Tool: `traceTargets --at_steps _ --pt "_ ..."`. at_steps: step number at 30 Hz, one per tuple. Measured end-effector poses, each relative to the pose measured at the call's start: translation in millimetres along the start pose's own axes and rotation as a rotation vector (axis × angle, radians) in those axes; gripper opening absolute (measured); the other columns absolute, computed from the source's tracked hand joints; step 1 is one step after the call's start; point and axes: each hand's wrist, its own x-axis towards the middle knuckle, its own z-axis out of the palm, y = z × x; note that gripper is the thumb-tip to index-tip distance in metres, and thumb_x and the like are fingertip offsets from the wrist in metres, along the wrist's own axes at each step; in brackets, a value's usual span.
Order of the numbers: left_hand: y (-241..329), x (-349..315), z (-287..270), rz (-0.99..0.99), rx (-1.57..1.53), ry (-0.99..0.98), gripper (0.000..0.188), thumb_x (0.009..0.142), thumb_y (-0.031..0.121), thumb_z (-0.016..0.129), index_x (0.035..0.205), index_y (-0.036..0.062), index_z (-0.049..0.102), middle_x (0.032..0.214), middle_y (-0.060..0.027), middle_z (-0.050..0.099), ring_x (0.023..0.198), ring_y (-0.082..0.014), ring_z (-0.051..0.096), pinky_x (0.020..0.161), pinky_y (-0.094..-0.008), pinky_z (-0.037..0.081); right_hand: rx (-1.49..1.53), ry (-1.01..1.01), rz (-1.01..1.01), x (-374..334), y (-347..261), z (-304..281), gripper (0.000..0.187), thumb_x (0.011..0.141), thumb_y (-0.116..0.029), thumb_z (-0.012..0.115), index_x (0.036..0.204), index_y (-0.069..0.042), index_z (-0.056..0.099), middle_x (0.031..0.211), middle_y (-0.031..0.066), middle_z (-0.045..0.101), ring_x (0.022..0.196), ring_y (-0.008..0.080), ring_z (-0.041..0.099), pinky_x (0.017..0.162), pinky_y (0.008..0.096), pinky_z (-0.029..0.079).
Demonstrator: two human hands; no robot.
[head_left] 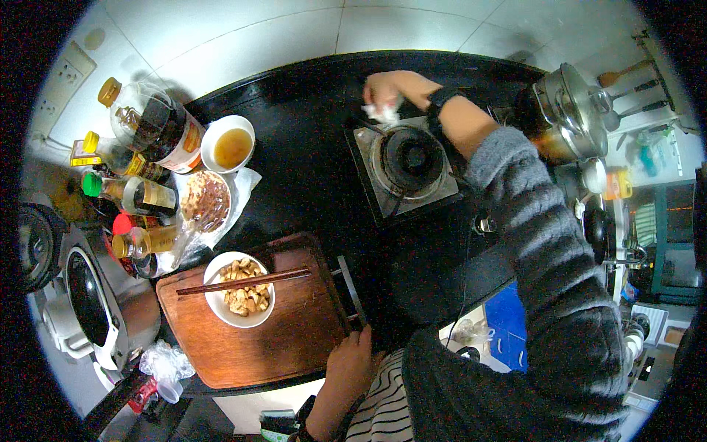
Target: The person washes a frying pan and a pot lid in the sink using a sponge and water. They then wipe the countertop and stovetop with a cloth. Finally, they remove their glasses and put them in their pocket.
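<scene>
Here, right fingers (370,94) hold one white wipe (384,113) beside one burner (414,158); left fingers (361,339) unclear

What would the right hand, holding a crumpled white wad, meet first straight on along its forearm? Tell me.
Probably the raised black rim at the foot of the white tiled wall; how high the right hand sits is unclear, so it might meet the wall instead.

Seen from a person's head, the left of two side-by-side fisheye views looks down at close range on a black kitchen countertop (294,195), the gas burner (414,156) and, beyond, the tiled wall (398,29).
</scene>
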Motion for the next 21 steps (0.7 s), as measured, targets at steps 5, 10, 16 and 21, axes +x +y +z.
traceTargets --at_steps 5,10,16,21 --pt "-5.1 -1.3 3.8 -0.006 -0.013 0.003 0.057 0.080 0.030 0.061 0.122 -0.0020 0.041 0.098 -0.0188 0.055 0.087 -0.0330 0.058 0.071 -0.0411 0.050 -0.210 0.360 0.176 -64.9 47.5 8.2 0.011 0.067 -0.013 0.058 0.060 -0.004 0.059 0.063 0.0145 0.061 0.061 0.0334 0.060 0.053 0.0421 0.046" --pt "-3.5 -2.9 8.6 -0.003 0.005 0.024 0.057 0.080 0.030 0.061 0.123 -0.0017 0.042 0.098 -0.0185 0.056 0.088 -0.0326 0.058 0.072 -0.0403 0.050 -0.111 0.210 0.073 -18.1 -10.5 -0.5 0.012 0.064 -0.013 0.060 0.056 -0.003 0.059 0.059 0.0149 0.060 0.052 0.0307 0.057 0.048 0.0413 0.042" --pt "4.6 -4.9 7.3 0.033 0.000 0.105 0.057 0.080 0.030 0.061 0.124 -0.0019 0.042 0.098 -0.0179 0.055 0.088 -0.0318 0.058 0.072 -0.0396 0.050 -0.335 0.316 -0.106 23.5 -141.7 24.5 0.017 0.068 -0.014 0.058 0.076 -0.002 0.067 0.077 0.0194 0.064 0.070 0.0348 0.062 0.061 0.0441 0.049" --pt "4.4 -9.9 5.7 0.030 0.059 0.091 0.056 0.080 0.030 0.060 0.123 -0.0019 0.043 0.095 -0.0165 0.055 0.086 -0.0315 0.058 0.070 -0.0379 0.050 -0.568 -0.033 -0.298 -22.0 -197.4 71.4 0.018 0.063 -0.011 0.066 0.078 -0.001 0.067 0.080 0.0189 0.065 0.078 0.0314 0.064 0.066 0.0420 0.052"
